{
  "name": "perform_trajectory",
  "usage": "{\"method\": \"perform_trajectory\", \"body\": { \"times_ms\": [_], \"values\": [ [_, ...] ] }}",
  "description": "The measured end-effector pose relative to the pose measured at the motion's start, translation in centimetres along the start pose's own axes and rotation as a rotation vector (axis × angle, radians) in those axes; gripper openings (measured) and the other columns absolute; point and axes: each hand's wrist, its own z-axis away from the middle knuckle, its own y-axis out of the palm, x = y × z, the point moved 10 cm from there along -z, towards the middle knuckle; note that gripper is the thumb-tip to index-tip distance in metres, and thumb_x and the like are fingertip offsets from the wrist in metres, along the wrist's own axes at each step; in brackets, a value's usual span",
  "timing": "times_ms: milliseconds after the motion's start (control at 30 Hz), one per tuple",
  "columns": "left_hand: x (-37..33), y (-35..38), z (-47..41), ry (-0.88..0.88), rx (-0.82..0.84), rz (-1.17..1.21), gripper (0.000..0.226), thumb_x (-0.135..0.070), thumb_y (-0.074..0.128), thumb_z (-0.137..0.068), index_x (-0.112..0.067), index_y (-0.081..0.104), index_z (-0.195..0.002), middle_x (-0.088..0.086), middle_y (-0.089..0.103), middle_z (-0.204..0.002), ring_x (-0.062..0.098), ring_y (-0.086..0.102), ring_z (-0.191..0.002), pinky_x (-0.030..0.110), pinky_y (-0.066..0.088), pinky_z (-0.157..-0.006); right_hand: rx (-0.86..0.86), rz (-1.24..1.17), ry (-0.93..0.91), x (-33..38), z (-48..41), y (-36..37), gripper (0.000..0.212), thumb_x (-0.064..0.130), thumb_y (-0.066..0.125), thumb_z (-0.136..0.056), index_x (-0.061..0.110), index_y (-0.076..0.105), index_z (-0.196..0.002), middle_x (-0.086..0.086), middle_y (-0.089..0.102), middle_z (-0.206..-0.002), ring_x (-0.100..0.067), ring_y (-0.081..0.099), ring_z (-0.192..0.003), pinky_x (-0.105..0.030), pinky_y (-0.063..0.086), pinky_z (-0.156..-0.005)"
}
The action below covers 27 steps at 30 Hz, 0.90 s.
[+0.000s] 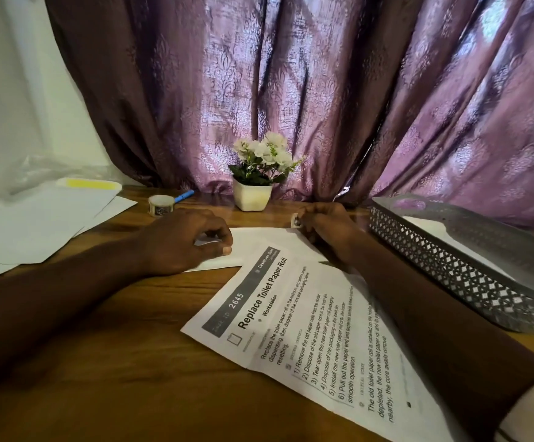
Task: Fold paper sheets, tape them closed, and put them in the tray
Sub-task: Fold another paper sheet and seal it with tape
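Checking hands first: what's each holding? (Ana)

Left hand is curled, with thumb and fingertips pinching the left end of the folded sheet and holding it down on the table. Right hand pinches a short tape strip at the sheet's far right corner. The 2 hands are apart, 1 at each end. (Raj)

Strip stuck down yet? (Ana)

Cannot tell. It stands up between the fingertips, just above the corner, and the fingers hide any contact with the paper. (Raj)

Where's the folded sheet relative to the tray? (Ana)

On the table, centre, left of the tray — not in it. Tray is grey perforated metal along the right side, with white paper lying inside. How many pieces, cannot tell. (Raj)

Anything overlapping? (Ana)

1 printed sheet, headed "Replace Toilet Paper Roll", ID 2645, lies flat nearer the person. Its far corner sits over the folded sheet's near edge. The right forearm lies across its right side. (Raj)

Supplies? (Ana)

Tape roll is beyond the left hand, with a blue pen just behind it. Loose blank sheets lie far left. A white pot of pale flowers stands at the back, against a purple curtain. (Raj)
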Motion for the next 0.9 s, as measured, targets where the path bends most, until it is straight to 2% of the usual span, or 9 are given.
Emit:
{"method": "perform_trajectory", "body": {
  "times_ms": [100,167,200,233,400,533,667,800,900],
  "values": [
    [-0.1,-0.1,0.0,0.002,-0.006,0.007,0.014,-0.042,0.069,-0.093,-0.036,0.071,-0.105,-0.02,0.068,-0.107,0.004,0.062,-0.103,0.043,0.055,-0.09,-0.015,0.025,-0.012,0.1,0.0,0.1,0.018,0.001,0.064,-0.095,0.012,0.071,-0.082,-0.004,0.065,-0.064,-0.011,0.054,-0.052,-0.021,0.045,-0.047],
    [-0.1,-0.1,0.0,-0.001,-0.007,0.01,0.015,-0.042,0.068,-0.093,-0.035,0.071,-0.105,-0.02,0.068,-0.108,0.004,0.062,-0.104,0.043,0.055,-0.091,-0.04,0.225,-0.116,0.8,-0.2,0.3,0.019,0.004,0.067,-0.091,0.015,0.076,-0.078,-0.003,0.075,-0.076,-0.015,0.067,-0.069,-0.028,0.056,-0.068],
    [-0.1,-0.1,0.0,-0.005,-0.007,0.013,0.015,-0.042,0.068,-0.093,-0.035,0.072,-0.106,-0.019,0.069,-0.108,0.004,0.062,-0.104,0.043,0.055,-0.091,-0.043,0.326,-0.161,1.2,-0.2,0.6,0.019,0.005,0.068,-0.089,0.016,0.079,-0.078,-0.001,0.078,-0.083,-0.015,0.071,-0.079,-0.03,0.056,-0.079],
    [-0.1,-0.1,0.0,-0.009,-0.004,0.014,0.016,-0.042,0.068,-0.093,-0.034,0.072,-0.106,-0.019,0.069,-0.108,0.004,0.062,-0.104,0.043,0.055,-0.091,-0.04,0.403,-0.187,1.4,-0.3,0.9,0.02,0.005,0.067,-0.089,0.017,0.081,-0.08,0.002,0.079,-0.086,-0.012,0.071,-0.083,-0.027,0.054,-0.082],
    [0.1,0.0,-0.1,-0.011,-0.003,0.017,0.015,-0.042,0.069,-0.093,-0.035,0.071,-0.106,-0.019,0.068,-0.108,0.006,0.063,-0.103,0.043,0.056,-0.09,-0.07,0.518,-0.241,2.1,-0.1,1.2,0.015,0.011,0.071,-0.09,0.018,0.084,-0.09,0.008,0.073,-0.081,0.0,0.056,-0.062,-0.014,0.039,-0.06],
    [0.1,0.0,-0.2,-0.004,-0.007,0.013,0.015,-0.042,0.069,-0.093,-0.034,0.072,-0.105,-0.019,0.069,-0.107,0.005,0.063,-0.102,0.043,0.055,-0.089,-0.13,0.536,-0.203,1.8,-0.1,0.7,0.005,0.013,0.078,-0.086,0.016,0.081,-0.089,0.008,0.07,-0.078,-0.001,0.061,-0.068,-0.006,0.04,-0.058],
    [0.2,0.0,-0.2,-0.006,0.006,0.011,0.016,-0.042,0.068,-0.093,-0.033,0.072,-0.107,-0.018,0.069,-0.107,0.005,0.062,-0.102,0.043,0.055,-0.09,-0.152,0.54,-0.201,1.8,0.0,0.6,0.004,0.016,0.084,-0.081,0.015,0.08,-0.083,0.002,0.077,-0.083,-0.011,0.07,-0.081,-0.025,0.055,-0.079],
    [0.2,0.1,-0.3,-0.004,0.01,0.009,0.018,-0.043,0.068,-0.093,-0.033,0.071,-0.108,-0.018,0.068,-0.106,0.004,0.062,-0.101,0.042,0.055,-0.09,-0.178,0.592,-0.245,2.5,0.5,0.5,0.014,0.022,0.089,-0.076,0.016,0.078,-0.082,0.004,0.07,-0.073,-0.008,0.063,-0.07,-0.021,0.044,-0.068],
    [0.4,0.1,-0.3,-0.01,0.007,0.0,0.018,-0.043,0.068,-0.093,-0.033,0.071,-0.108,-0.018,0.068,-0.106,0.004,0.062,-0.101,0.042,0.055,-0.089,-0.18,0.63,-0.246,2.8,0.6,0.7,0.014,0.023,0.088,-0.077,0.017,0.077,-0.08,0.004,0.067,-0.071,-0.01,0.062,-0.07,-0.021,0.041,-0.066]
  ]
}}
